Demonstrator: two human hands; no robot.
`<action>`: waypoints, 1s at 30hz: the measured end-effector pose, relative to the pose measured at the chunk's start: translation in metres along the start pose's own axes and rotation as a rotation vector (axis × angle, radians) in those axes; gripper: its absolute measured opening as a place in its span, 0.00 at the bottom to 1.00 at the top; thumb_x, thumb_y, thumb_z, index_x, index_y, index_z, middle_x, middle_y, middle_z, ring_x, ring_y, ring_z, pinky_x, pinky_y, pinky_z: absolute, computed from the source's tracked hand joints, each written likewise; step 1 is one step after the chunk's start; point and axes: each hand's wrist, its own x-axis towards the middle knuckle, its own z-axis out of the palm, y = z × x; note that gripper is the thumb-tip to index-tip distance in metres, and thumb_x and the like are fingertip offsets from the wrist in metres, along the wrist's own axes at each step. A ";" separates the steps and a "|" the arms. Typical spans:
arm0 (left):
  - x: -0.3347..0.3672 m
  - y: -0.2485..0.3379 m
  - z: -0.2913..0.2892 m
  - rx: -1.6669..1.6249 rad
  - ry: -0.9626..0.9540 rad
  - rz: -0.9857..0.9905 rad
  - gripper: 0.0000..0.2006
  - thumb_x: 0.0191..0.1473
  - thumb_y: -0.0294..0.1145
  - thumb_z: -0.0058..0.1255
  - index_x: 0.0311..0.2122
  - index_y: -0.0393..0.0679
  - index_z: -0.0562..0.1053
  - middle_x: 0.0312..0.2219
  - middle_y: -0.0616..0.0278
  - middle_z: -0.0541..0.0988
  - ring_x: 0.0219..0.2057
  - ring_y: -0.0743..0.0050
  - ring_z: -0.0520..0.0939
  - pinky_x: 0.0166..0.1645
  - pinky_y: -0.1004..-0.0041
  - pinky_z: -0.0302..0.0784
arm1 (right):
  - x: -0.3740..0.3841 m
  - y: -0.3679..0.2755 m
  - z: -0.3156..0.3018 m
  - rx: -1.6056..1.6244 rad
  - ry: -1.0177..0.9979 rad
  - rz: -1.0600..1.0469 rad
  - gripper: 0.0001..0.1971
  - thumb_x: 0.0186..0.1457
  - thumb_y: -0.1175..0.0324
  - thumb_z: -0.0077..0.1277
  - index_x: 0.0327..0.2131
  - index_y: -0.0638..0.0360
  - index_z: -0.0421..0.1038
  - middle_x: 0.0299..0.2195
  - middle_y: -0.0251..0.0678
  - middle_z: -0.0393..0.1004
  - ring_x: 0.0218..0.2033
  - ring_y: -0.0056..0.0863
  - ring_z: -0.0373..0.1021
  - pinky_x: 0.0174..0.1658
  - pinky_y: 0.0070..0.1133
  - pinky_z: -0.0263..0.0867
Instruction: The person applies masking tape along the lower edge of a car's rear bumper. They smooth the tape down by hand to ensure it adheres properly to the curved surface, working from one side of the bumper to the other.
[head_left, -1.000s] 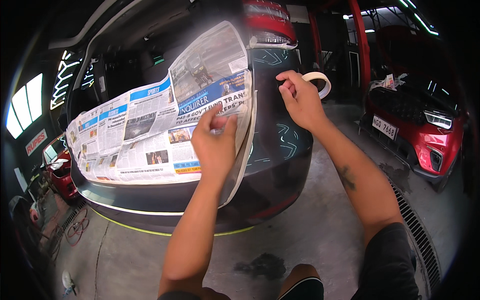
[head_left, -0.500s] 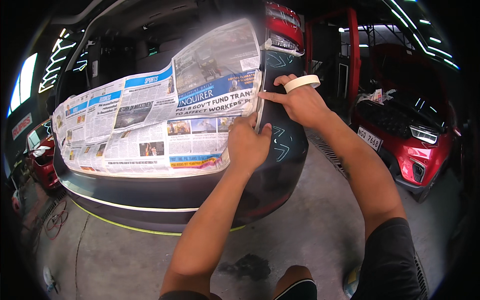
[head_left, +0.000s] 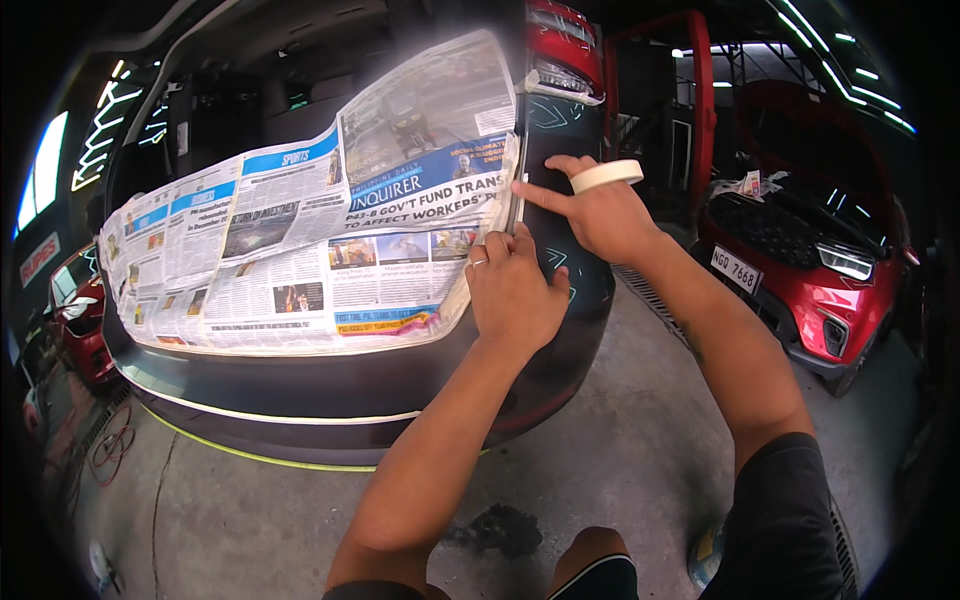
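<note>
Newspaper sheets (head_left: 290,255) cover the rear opening of a dark car, with pale masking tape (head_left: 455,312) along their border. My left hand (head_left: 518,295) presses its fingertips at the newspaper's right edge, thumb apart on the dark body panel (head_left: 575,240). A ring shows on one finger, and nothing is seen in its grip. Higher up, my right hand (head_left: 615,218) carries a roll of masking tape (head_left: 607,176) at its fingers. One digit of that hand reaches left and touches the taped edge; how the fingers pass through the roll is partly hidden.
Below the paper runs the dark bumper (head_left: 250,385) with a white tape line and a yellow-green lower edge. A red tail light (head_left: 563,45) sits above my hands. At right stands a red car (head_left: 820,270); a red hose (head_left: 112,447) lies on the concrete floor at left.
My left hand has shifted slightly right and up along the paper's edge, its fingers now more spread over it. My right hand and the tape roll stay nearly in place.
</note>
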 end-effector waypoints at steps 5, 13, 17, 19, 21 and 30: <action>0.003 -0.008 -0.001 -0.090 -0.036 -0.021 0.43 0.59 0.46 0.75 0.72 0.26 0.74 0.56 0.44 0.76 0.59 0.33 0.77 0.66 0.43 0.77 | -0.007 0.001 0.007 -0.158 0.013 -0.051 0.39 0.67 0.72 0.57 0.75 0.12 0.73 0.74 0.37 0.71 0.67 0.39 0.73 0.67 0.40 0.71; -0.002 0.009 -0.007 0.356 -0.111 0.075 0.47 0.62 0.48 0.70 0.77 0.28 0.67 0.60 0.47 0.74 0.66 0.40 0.73 0.72 0.47 0.69 | 0.001 0.008 0.003 -0.209 0.042 -0.073 0.37 0.71 0.71 0.54 0.76 0.12 0.72 0.75 0.37 0.70 0.66 0.38 0.74 0.65 0.39 0.72; -0.016 -0.007 -0.027 -0.002 -0.052 0.004 0.43 0.63 0.42 0.70 0.76 0.27 0.68 0.61 0.40 0.77 0.64 0.37 0.76 0.69 0.47 0.73 | -0.004 0.001 0.009 -0.035 0.171 0.027 0.39 0.65 0.74 0.59 0.74 0.17 0.75 0.74 0.37 0.69 0.63 0.41 0.74 0.62 0.38 0.73; -0.045 -0.042 -0.060 -0.227 0.083 -0.076 0.36 0.64 0.39 0.70 0.71 0.27 0.74 0.56 0.37 0.81 0.59 0.36 0.82 0.65 0.47 0.78 | -0.015 -0.009 0.012 0.106 0.199 0.054 0.36 0.62 0.74 0.61 0.70 0.22 0.79 0.72 0.36 0.71 0.63 0.42 0.73 0.61 0.38 0.73; -0.071 -0.060 -0.084 -0.308 0.087 -0.178 0.31 0.65 0.38 0.72 0.67 0.30 0.80 0.50 0.41 0.85 0.52 0.42 0.87 0.59 0.51 0.83 | -0.025 -0.018 0.006 0.231 0.174 0.040 0.33 0.59 0.74 0.63 0.65 0.28 0.84 0.70 0.35 0.72 0.63 0.42 0.73 0.61 0.38 0.73; -0.069 -0.020 -0.047 -0.109 0.031 -0.109 0.22 0.61 0.34 0.73 0.58 0.36 0.88 0.40 0.49 0.83 0.42 0.40 0.87 0.47 0.49 0.83 | -0.011 -0.045 0.010 0.324 0.021 -0.249 0.22 0.52 0.73 0.69 0.51 0.39 0.90 0.59 0.23 0.81 0.64 0.35 0.71 0.58 0.38 0.74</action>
